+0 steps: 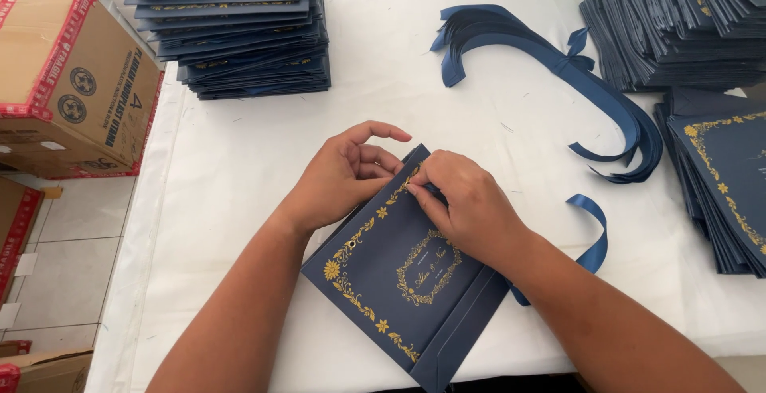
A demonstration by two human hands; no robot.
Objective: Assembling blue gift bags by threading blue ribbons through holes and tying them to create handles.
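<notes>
Across the head view first, and the white-covered table [263,161] is crowded round its edges. Up at the far left corner sits a tall stack of navy folded bags [239,30] with gold trim. Over at the far right corner there's a second, sprawling heap of the same bags [678,22], and along the right edge a fanned pile of bags [722,185] lies face up. Between those heaps, a bundle of blue ribbons [558,66] curves across the cloth toward the right. Off the left edge, a cardboard box [68,82] with red tape stands just beside the table, above a tiled floor [76,241].

Now the middle of things: a flat navy paper bag [399,281] lies tilted near the front edge, bordered in gold flowers with an oval gold frame at its centre. A small metal eyelet shows near its top left. The left hand [343,173] curls over the bag's top corner, fingers bent, steadying it. The right hand [467,205] pinches at the top edge, thumb and fingertips pressed together there; exactly what they grip is hidden. A loose blue ribbon [594,233] loops out from under the right wrist.
</notes>
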